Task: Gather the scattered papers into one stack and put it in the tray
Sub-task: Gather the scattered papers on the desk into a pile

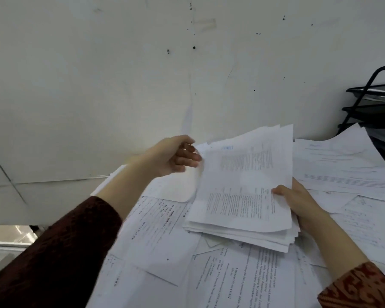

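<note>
right hand (298, 203): thumb over, fingers under, clasping the stack (242, 201) at its near right edge. left hand (176, 155): fingers loosely curled at the far left edge, grasp unclear. risk: uneven sheets could slide out. loose papers (156, 232) below; tray (376, 107) beyond, right.
</note>
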Demonstrator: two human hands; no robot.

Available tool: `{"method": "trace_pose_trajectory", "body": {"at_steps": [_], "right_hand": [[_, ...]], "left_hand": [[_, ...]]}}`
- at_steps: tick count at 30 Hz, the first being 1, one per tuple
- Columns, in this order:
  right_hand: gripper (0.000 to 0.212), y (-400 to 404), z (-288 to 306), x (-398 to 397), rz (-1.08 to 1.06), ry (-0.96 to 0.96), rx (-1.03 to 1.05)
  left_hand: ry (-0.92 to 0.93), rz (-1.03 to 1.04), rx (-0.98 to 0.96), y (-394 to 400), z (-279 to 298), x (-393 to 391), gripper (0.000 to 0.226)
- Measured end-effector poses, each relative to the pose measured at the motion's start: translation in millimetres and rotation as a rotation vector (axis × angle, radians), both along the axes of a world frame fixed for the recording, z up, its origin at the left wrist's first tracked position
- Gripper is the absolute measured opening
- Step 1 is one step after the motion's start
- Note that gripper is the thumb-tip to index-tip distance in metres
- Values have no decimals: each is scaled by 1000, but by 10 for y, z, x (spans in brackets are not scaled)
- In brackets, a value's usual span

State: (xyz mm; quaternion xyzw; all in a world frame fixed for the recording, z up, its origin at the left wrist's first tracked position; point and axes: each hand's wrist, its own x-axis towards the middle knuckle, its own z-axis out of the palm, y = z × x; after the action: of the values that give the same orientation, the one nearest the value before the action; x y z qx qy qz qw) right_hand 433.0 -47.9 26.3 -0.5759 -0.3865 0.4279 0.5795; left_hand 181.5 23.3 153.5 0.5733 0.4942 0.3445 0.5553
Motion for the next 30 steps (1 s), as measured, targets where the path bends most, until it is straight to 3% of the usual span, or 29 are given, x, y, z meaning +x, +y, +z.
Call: {"method": "trace_pose_trajectory", "body": {"at_steps": [3, 5, 8, 10, 13, 15, 19, 23, 28, 30], "right_hand": [[32, -27, 11, -47, 27, -27, -19], [32, -44, 23, -50, 39, -35, -34], [31, -58, 24, -26, 43, -33, -50], [30, -57, 14, 4, 37, -14, -49], [28, -33, -1, 45, 16, 24, -52], [27, -12, 1, 54, 6, 37, -71], [27, 15, 5, 47, 11, 11, -93], [28, 11, -2, 50, 3, 54, -87], [31, 6, 8, 26, 9, 29, -91], [31, 1, 7, 19, 4, 9, -98]], "left_hand": [[-34, -145, 5, -66, -130, 344, 35], [68, -287, 124, -69, -270, 547, 40], [385, -431, 439, 0, -534, 584, 43], [700, -401, 627, 99, -720, 381, 71], [1047, -376, 663, 260, -1048, -100, 103], [1080, -386, 598, 347, -1225, -355, 111], [991, -516, 470, 334, -1312, -527, 90], [1082, -576, 528, 271, -1276, -613, 83], [1126, -401, 929, 184, -1207, -641, 34], [1087, -296, 1078, 173, -1146, -652, 34]]}}
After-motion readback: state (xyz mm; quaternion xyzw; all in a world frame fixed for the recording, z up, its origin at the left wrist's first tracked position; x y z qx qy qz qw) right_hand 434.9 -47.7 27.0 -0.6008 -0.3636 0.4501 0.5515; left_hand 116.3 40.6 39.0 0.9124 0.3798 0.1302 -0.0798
